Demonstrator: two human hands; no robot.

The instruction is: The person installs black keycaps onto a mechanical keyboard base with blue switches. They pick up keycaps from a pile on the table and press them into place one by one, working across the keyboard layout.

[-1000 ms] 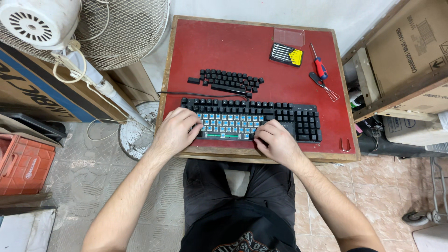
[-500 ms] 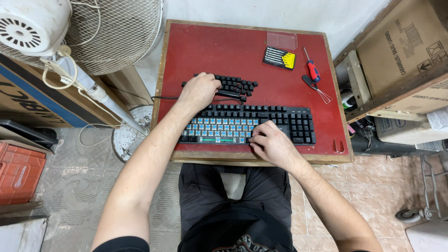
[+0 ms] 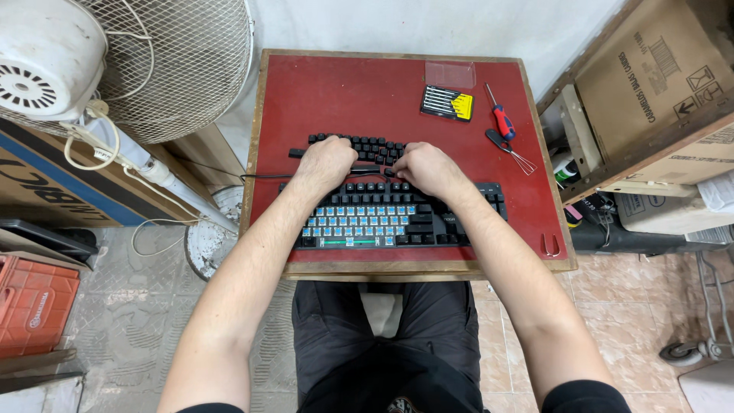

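The black keyboard [image 3: 397, 218], many keys bared to blue switches, lies at the near middle of my red table [image 3: 321, 84]. At its 12 o'clock sits a heap of loose black keycaps [image 3: 371, 147]. My left hand [image 3: 327, 162] and right hand [image 3: 424, 168] rest curled over that heap; whether either grips a cap I cannot tell. At 2 o'clock lie a yellow bit case [image 3: 447, 102] and red screwdriver [image 3: 501, 118]

Small red-topped wooden table [image 3: 336, 84] against white wall [image 3: 428, 23], tiled floor [image 3: 138, 306], white mesh fan [image 3: 145, 61] left, cardboard boxes [image 3: 657, 76] right, red crate [image 3: 34, 306] lower left
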